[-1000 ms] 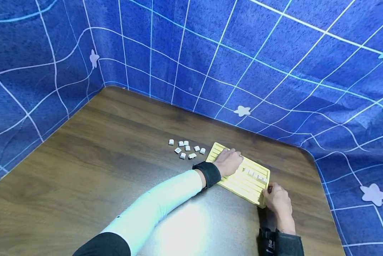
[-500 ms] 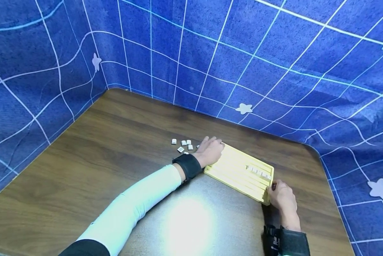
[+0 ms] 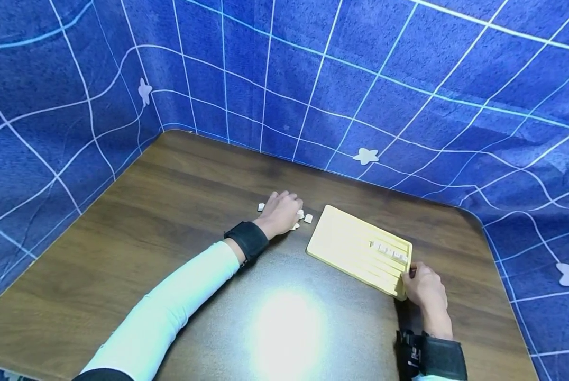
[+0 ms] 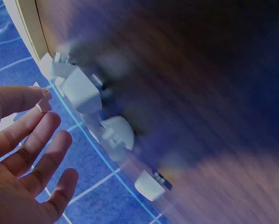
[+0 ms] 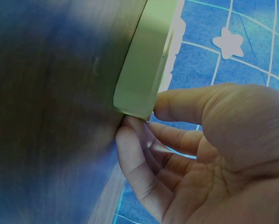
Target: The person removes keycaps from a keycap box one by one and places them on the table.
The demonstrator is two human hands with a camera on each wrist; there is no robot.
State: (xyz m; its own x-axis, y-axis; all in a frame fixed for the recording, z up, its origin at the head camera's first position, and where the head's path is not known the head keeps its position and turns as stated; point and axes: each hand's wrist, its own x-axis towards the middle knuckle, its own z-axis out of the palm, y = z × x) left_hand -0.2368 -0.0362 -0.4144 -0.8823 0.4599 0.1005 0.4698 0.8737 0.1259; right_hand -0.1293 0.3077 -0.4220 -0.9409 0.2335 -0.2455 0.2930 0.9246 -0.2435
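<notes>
My left hand [image 3: 280, 214] is over a scatter of small white keycaps [image 3: 309, 218] on the wooden table, left of a pale yellow tray [image 3: 341, 235]. In the left wrist view, its thumb and index finger pinch one small white keycap [image 4: 44, 104]; the other fingers are loosely bent. Below them several more keycaps [image 4: 81, 91] lie on the table, and the hand hides part of the group in the head view. My right hand [image 3: 427, 288] grips the tray's near right corner, thumb at the upper edge and fingertips at the bottom.
A short row of white keycaps [image 3: 389, 251] sits in one groove of the tray, towards its right end. Blue patterned cloth [image 3: 246, 74] walls the brown table [image 3: 194, 174] at the back and sides. Bright glare shines on the table's near middle.
My left hand has moved leftward off the tray to the scattered keycaps. My right hand stays at the tray's corner, and the row of keycaps in the groove is unchanged.
</notes>
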